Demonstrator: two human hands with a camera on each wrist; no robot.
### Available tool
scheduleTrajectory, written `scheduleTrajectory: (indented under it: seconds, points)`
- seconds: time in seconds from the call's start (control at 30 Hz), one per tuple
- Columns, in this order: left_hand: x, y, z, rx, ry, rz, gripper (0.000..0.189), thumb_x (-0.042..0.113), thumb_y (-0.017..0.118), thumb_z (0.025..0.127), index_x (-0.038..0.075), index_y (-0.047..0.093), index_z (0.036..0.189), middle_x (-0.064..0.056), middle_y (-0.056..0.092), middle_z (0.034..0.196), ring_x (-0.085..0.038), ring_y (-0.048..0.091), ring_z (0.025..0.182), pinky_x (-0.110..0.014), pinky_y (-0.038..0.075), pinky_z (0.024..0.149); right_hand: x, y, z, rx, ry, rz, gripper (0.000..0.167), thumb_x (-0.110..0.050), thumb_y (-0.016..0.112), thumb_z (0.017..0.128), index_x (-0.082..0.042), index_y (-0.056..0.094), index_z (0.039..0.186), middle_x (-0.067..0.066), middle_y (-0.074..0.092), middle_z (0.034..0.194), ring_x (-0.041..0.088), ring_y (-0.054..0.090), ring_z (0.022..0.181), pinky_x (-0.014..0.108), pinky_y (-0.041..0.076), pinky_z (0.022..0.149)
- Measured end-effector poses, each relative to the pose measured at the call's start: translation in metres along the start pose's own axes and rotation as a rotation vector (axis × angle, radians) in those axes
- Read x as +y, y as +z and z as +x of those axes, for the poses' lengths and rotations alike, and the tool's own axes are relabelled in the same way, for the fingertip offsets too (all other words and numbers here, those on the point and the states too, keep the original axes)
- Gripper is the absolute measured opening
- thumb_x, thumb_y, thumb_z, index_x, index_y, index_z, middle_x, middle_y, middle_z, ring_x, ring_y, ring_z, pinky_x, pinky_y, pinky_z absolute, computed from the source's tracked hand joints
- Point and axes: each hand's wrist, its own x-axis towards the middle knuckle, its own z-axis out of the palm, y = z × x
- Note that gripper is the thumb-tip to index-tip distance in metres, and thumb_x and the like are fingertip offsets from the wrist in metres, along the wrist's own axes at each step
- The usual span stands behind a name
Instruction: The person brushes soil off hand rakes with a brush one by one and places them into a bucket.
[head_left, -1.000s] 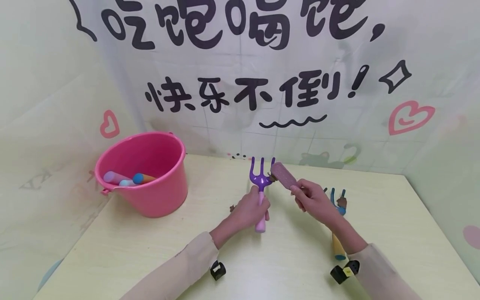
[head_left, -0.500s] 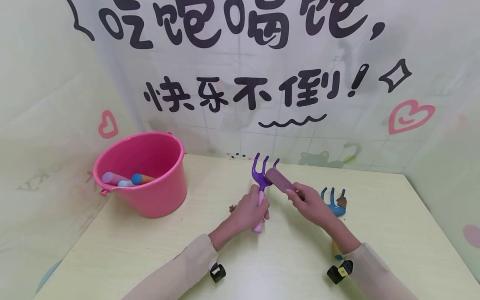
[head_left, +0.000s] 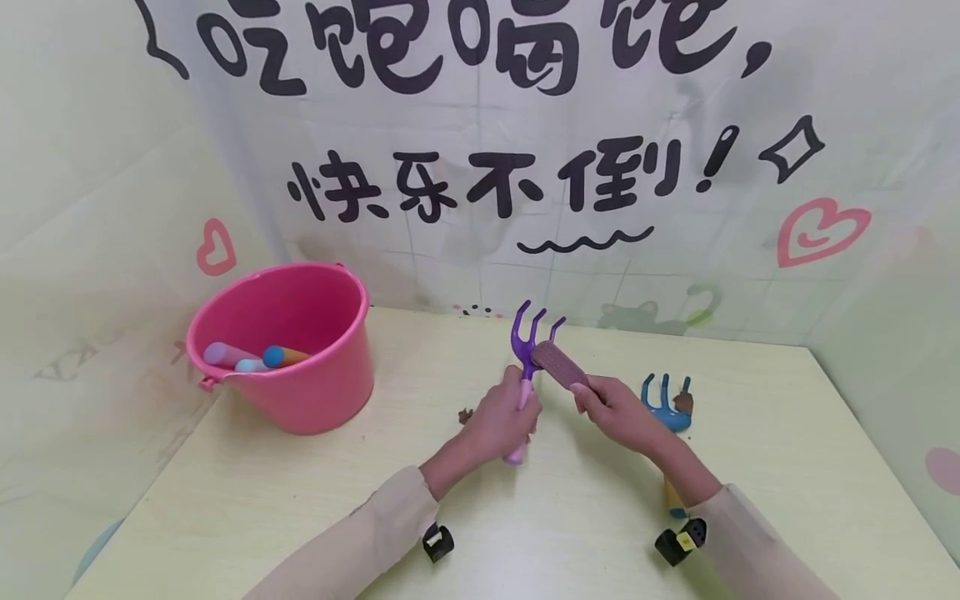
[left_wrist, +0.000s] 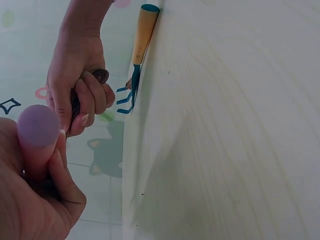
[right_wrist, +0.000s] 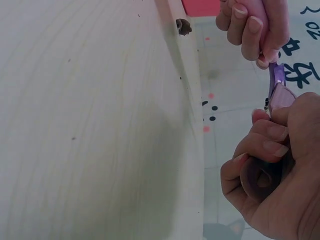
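Note:
My left hand grips the pink handle of a purple three-tined hand rake, its tines pointing up and away. The handle's lilac end faces the left wrist camera. My right hand holds a folded mauve cloth with a textured face. Its far end lies against the base of the rake's tines, covering part of the right side. In the right wrist view, the cloth's near end shows as a loop in the curled fingers.
A blue hand rake with a wooden handle lies at the right, a brown clump on it. Another brown clump is beside the left hand. A pink bucket holding several handled tools stands left. A printed sheet hangs behind.
The purple rake has tilted, its tines leaning further right. The cloth has shifted from the right tine down onto the base, and the brown clump seen there earlier is out of sight.

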Motion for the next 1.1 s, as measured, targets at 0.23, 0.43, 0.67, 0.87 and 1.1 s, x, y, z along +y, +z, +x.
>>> scheduleTrajectory:
  seconds: [0.23,0.43,0.67,0.87,1.1]
  points:
    - [0.0004,0.0018,0.0003,0.032,0.023,0.014,0.017,0.008,0.052,0.099,0.000,0.044,0.111,-0.007,0.059,0.072,-0.018,0.060,0.052,-0.033,0.053,0.042,-0.0008,0.0004,-0.0006,0.063,0.012,-0.120,0.033,-0.025,0.051,0.109,-0.005,0.058,0.084,-0.004,0.043,0.063,0.011,0.037,0.052,0.027,0.032,0.050]
    - [0.0012,0.0007,-0.0014,0.031,0.021,-0.007,0.016,0.006,0.052,0.099,-0.001,0.043,0.111,-0.007,0.059,0.073,-0.017,0.060,0.053,-0.032,0.054,0.044,0.0011,0.0052,-0.0004,0.121,0.014,-0.229,0.025,-0.021,0.053,0.108,-0.008,0.057,0.087,-0.004,0.047,0.067,0.012,0.040,0.053,0.028,0.034,0.050]
    - [0.0012,0.0000,-0.0018,0.020,0.012,-0.075,0.016,0.005,0.052,0.100,-0.003,0.044,0.110,-0.010,0.059,0.074,-0.019,0.059,0.054,-0.034,0.055,0.046,-0.0004,0.0059,-0.0006,0.173,-0.020,-0.309,0.021,-0.019,0.057,0.106,-0.011,0.055,0.087,-0.005,0.044,0.064,0.011,0.039,0.052,0.029,0.034,0.049]
    - [0.0052,-0.0018,-0.0023,0.008,-0.014,-0.142,0.014,0.004,0.050,0.101,-0.003,0.044,0.110,-0.011,0.058,0.074,-0.018,0.057,0.054,-0.035,0.055,0.048,-0.0017,0.0048,-0.0007,0.226,-0.037,-0.360,0.019,-0.017,0.058,0.105,-0.012,0.055,0.087,-0.006,0.040,0.061,0.010,0.037,0.049,0.029,0.032,0.045]
    - [0.0098,-0.0042,-0.0032,-0.006,-0.041,-0.209,0.013,0.007,0.048,0.102,-0.003,0.044,0.109,-0.011,0.057,0.072,-0.018,0.056,0.053,-0.033,0.055,0.048,-0.0034,0.0009,-0.0001,0.235,-0.023,-0.382,0.021,-0.018,0.059,0.104,-0.012,0.052,0.085,-0.005,0.041,0.062,0.013,0.040,0.050,0.030,0.033,0.045]
